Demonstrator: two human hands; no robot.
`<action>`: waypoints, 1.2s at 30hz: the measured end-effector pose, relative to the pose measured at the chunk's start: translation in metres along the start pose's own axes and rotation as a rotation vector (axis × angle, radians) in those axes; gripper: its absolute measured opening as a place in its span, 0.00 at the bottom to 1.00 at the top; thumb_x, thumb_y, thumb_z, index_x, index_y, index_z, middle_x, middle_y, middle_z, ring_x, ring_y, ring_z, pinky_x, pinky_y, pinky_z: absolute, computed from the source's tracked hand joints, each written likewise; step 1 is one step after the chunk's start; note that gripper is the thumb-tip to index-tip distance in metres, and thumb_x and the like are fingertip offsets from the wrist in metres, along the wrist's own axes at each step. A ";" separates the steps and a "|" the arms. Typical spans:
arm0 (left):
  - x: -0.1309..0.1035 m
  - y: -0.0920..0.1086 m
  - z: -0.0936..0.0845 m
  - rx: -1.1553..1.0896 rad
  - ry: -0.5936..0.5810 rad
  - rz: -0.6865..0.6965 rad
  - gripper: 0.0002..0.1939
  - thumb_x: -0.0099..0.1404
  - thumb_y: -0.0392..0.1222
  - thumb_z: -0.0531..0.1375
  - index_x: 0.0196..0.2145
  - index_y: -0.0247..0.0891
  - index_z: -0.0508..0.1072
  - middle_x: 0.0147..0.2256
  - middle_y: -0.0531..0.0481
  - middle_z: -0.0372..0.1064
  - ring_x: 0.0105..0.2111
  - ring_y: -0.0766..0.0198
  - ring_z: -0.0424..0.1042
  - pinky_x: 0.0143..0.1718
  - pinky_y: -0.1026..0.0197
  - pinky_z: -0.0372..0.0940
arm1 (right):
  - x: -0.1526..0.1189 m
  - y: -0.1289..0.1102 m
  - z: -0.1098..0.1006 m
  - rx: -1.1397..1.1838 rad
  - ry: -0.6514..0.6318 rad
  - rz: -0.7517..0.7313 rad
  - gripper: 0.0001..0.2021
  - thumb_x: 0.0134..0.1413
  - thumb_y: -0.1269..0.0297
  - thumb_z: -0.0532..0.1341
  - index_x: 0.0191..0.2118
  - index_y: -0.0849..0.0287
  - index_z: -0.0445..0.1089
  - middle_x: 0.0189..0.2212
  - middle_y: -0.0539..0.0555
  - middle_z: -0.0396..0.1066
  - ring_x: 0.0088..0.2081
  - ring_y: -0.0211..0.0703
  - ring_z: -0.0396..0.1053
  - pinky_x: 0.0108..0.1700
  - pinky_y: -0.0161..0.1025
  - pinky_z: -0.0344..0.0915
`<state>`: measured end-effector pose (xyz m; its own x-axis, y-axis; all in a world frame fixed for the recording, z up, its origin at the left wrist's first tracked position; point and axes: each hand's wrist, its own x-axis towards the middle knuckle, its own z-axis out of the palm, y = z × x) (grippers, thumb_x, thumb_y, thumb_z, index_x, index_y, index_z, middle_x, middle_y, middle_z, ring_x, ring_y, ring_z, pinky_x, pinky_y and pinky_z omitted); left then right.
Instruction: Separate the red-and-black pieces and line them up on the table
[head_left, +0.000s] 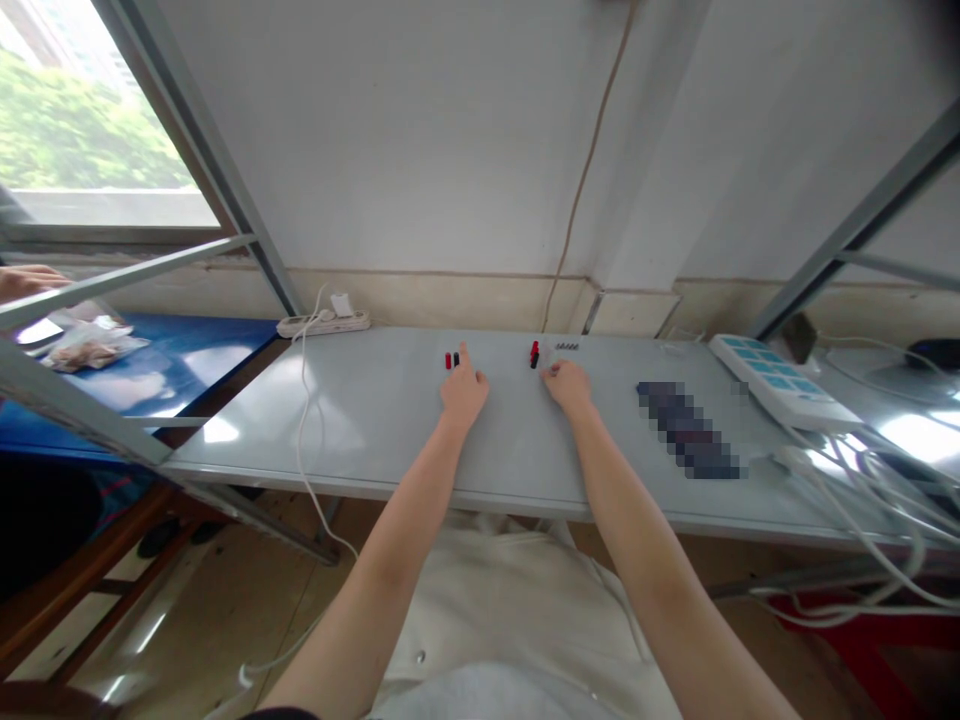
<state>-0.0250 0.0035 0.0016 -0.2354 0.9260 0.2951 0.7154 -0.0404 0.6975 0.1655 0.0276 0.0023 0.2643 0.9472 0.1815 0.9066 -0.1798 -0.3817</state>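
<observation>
Near the back of the grey table (pixel 375 430), my left hand (pixel 465 390) rests with its index finger stretched forward and its thumb apart. Just beyond it stand a small red cylinder (pixel 448 360) and a small black cylinder (pixel 457 359). My right hand (pixel 566 382) is closed, fingertips together at a small clear plastic bag (pixel 547 353); what the fingers pinch is too small to make out. Small red pieces (pixel 535 348) and a black piece (pixel 534 361) lie to the left of that hand. A row of several small dark metallic parts (pixel 567 346) lies behind it.
A white power strip (pixel 330 322) with a cable lies at the back left. At right are a pixelated dark object (pixel 690 432), a large white socket block (pixel 780 380) and tangled cables (pixel 885 540). Another person's hand (pixel 30 282) shows over a blue table (pixel 202 350).
</observation>
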 end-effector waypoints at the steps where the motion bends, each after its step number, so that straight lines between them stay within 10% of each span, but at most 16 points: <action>1: 0.000 0.000 -0.001 0.052 -0.002 -0.007 0.31 0.57 0.40 0.54 0.58 0.38 0.52 0.33 0.39 0.70 0.35 0.53 0.70 0.37 0.58 0.59 | -0.003 -0.001 -0.003 0.001 0.002 0.005 0.16 0.50 0.60 0.55 0.41 0.64 0.69 0.38 0.64 0.71 0.42 0.52 0.67 0.41 0.44 0.60; 11: 0.003 -0.002 -0.007 0.210 -0.010 -0.031 0.23 0.60 0.39 0.50 0.54 0.35 0.56 0.40 0.37 0.69 0.37 0.54 0.70 0.36 0.58 0.60 | -0.033 -0.018 -0.009 0.230 0.061 -0.207 0.10 0.51 0.62 0.53 0.33 0.59 0.69 0.29 0.56 0.71 0.33 0.43 0.68 0.34 0.37 0.58; 16: 0.009 -0.002 0.002 -0.216 -0.044 0.095 0.09 0.62 0.35 0.48 0.39 0.37 0.63 0.32 0.47 0.69 0.31 0.65 0.69 0.33 0.64 0.60 | -0.034 -0.022 -0.002 0.335 0.131 -0.286 0.12 0.53 0.59 0.51 0.27 0.59 0.67 0.24 0.55 0.69 0.28 0.42 0.65 0.32 0.36 0.56; 23: -0.001 0.017 0.010 -0.914 -0.438 -0.064 0.03 0.62 0.39 0.51 0.34 0.39 0.59 0.23 0.59 0.62 0.12 0.78 0.54 0.15 0.71 0.47 | -0.037 -0.026 0.002 0.545 0.110 -0.259 0.23 0.56 0.46 0.41 0.22 0.56 0.59 0.19 0.52 0.62 0.24 0.41 0.60 0.31 0.37 0.54; 36: -0.006 0.018 0.010 -1.058 -0.619 0.002 0.09 0.58 0.41 0.56 0.34 0.38 0.59 0.24 0.57 0.66 0.12 0.77 0.57 0.13 0.72 0.45 | -0.038 -0.025 0.002 0.569 0.120 -0.288 0.27 0.52 0.40 0.39 0.17 0.56 0.54 0.15 0.50 0.57 0.21 0.38 0.56 0.26 0.36 0.51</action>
<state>-0.0040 0.0005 0.0064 0.3234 0.9362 0.1378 -0.2398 -0.0598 0.9690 0.1325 -0.0029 0.0027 0.1011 0.8942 0.4361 0.6397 0.2773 -0.7169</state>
